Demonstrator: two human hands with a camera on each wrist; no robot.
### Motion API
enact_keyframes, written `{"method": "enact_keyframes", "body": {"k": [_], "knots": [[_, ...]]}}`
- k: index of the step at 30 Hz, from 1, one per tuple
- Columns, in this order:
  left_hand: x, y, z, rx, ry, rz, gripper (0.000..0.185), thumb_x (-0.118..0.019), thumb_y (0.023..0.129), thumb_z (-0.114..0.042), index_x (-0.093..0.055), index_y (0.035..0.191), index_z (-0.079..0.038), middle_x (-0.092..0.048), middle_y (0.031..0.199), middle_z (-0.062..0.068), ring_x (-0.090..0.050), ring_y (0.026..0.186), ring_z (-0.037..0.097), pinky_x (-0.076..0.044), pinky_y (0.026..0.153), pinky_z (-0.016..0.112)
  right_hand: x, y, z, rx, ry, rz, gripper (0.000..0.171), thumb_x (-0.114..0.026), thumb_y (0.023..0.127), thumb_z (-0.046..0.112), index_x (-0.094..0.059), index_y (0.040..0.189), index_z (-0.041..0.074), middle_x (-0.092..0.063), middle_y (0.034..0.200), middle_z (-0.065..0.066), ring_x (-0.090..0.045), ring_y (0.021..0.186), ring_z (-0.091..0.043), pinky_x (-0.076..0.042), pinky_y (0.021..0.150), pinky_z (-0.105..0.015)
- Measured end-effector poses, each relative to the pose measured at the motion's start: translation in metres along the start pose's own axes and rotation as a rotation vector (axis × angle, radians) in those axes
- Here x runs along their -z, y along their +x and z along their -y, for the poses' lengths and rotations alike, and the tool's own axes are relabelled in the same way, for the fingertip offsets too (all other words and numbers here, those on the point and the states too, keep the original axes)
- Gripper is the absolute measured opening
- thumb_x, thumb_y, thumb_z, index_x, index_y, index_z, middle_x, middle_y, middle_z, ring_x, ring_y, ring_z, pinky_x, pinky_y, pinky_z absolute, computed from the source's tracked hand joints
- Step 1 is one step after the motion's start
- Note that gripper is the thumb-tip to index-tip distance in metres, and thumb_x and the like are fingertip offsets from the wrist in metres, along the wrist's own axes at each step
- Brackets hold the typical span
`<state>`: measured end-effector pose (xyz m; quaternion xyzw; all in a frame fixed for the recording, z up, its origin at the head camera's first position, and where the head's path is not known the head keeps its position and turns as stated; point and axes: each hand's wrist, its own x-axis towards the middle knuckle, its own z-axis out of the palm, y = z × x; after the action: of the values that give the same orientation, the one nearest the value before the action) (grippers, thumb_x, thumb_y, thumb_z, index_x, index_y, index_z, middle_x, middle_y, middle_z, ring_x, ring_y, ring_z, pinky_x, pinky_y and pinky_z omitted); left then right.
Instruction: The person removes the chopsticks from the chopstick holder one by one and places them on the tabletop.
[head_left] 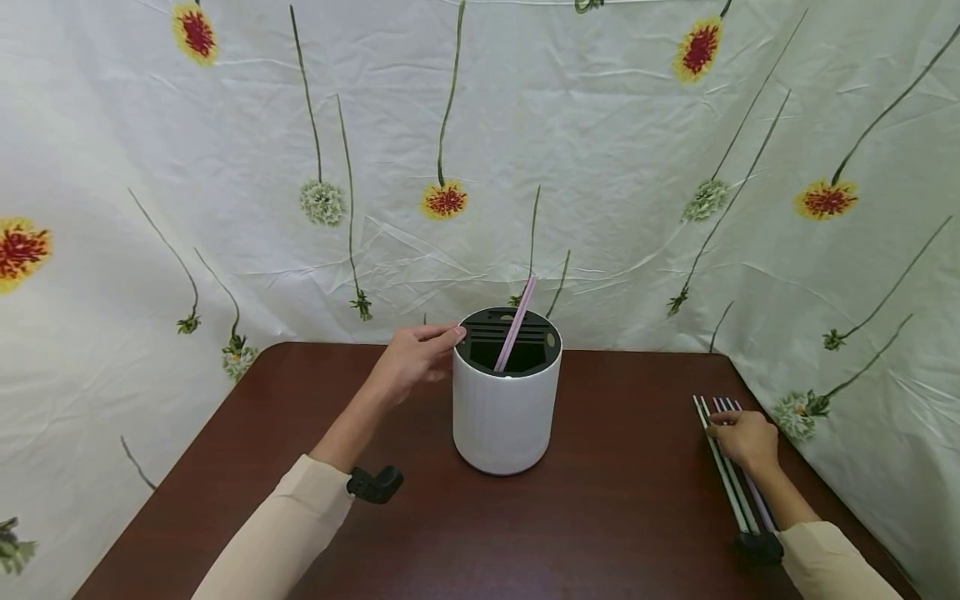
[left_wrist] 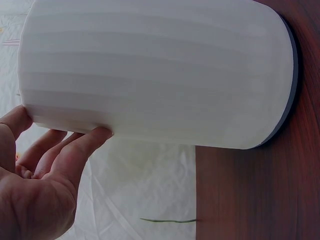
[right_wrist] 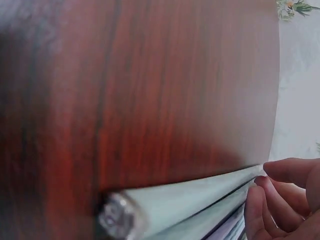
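Note:
A white round utensil holder with a black slotted top stands upright mid-table. Pinkish-purple chopsticks lean out of its large opening. My left hand touches the holder's left side, thumb by the rim and fingertips against the ribbed wall. At the table's right, light green chopsticks and purple chopsticks lie side by side. My right hand pinches the light green ones between thumb and finger toward their far end. Their silver-capped near end shows in the right wrist view.
The dark brown table ends behind the holder and close beside the right hand. A white flowered cloth hangs behind and along the sides. Black wrist cameras sit on the left wrist and right wrist.

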<state>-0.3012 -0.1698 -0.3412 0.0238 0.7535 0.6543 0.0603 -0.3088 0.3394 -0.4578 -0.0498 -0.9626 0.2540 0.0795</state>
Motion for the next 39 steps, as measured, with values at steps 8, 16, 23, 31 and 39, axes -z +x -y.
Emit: {"method": "enact_keyframes", "body": {"k": [8, 16, 23, 31, 39], "knots": [[-0.001, 0.001, 0.001, -0.007, -0.007, -0.004, 0.056, -0.071, 0.096, -0.041, -0.061, 0.142, -0.011, -0.058, 0.146, 0.010, -0.058, 0.133, 0.028, -0.054, 0.100, 0.051, 0.014, 0.000, 0.041, 0.088, 0.151, -0.057, 0.035, -0.065, 0.096, 0.016, -0.069, 0.120, -0.009, -0.073, 0.103, -0.029, -0.071, 0.071, -0.030, -0.055, 0.063, -0.040], [-0.001, 0.000, -0.002, -0.013, -0.002, 0.003, 0.057, -0.070, 0.096, -0.041, -0.060, 0.143, -0.010, -0.057, 0.147, 0.012, -0.057, 0.134, 0.029, -0.054, 0.100, 0.051, 0.048, -0.013, 0.162, 0.228, 0.402, -0.027, 0.031, -0.069, 0.097, 0.020, -0.071, 0.122, 0.003, -0.076, 0.106, -0.022, -0.075, 0.074, -0.017, -0.060, 0.070, -0.028], [-0.002, -0.001, -0.004, -0.015, -0.013, 0.006, 0.056, -0.070, 0.096, -0.039, -0.060, 0.142, -0.009, -0.058, 0.146, 0.013, -0.059, 0.132, 0.030, -0.054, 0.100, 0.051, 0.053, -0.027, 0.247, 0.320, 0.571, 0.093, 0.028, -0.072, 0.095, 0.020, -0.072, 0.122, 0.011, -0.077, 0.109, -0.016, -0.076, 0.084, -0.022, -0.061, 0.082, -0.038], [-0.001, 0.000, -0.001, -0.008, 0.012, 0.004, 0.055, -0.069, 0.097, -0.041, -0.061, 0.142, -0.011, -0.057, 0.147, 0.011, -0.058, 0.133, 0.029, -0.053, 0.101, 0.052, 0.035, -0.029, 0.291, 0.371, 0.657, 0.151, 0.030, -0.074, 0.093, 0.016, -0.071, 0.122, 0.008, -0.077, 0.108, -0.016, -0.075, 0.096, -0.031, -0.061, 0.086, -0.043], [-0.001, 0.000, 0.000, -0.011, 0.019, 0.002, 0.054, -0.069, 0.097, -0.041, -0.061, 0.142, -0.011, -0.057, 0.147, 0.011, -0.058, 0.133, 0.029, -0.054, 0.100, 0.051, 0.015, -0.025, 0.301, 0.362, 0.694, 0.114, 0.025, -0.076, 0.090, 0.011, -0.073, 0.114, 0.005, -0.078, 0.102, -0.017, -0.075, 0.089, -0.031, -0.060, 0.081, -0.038]]}}
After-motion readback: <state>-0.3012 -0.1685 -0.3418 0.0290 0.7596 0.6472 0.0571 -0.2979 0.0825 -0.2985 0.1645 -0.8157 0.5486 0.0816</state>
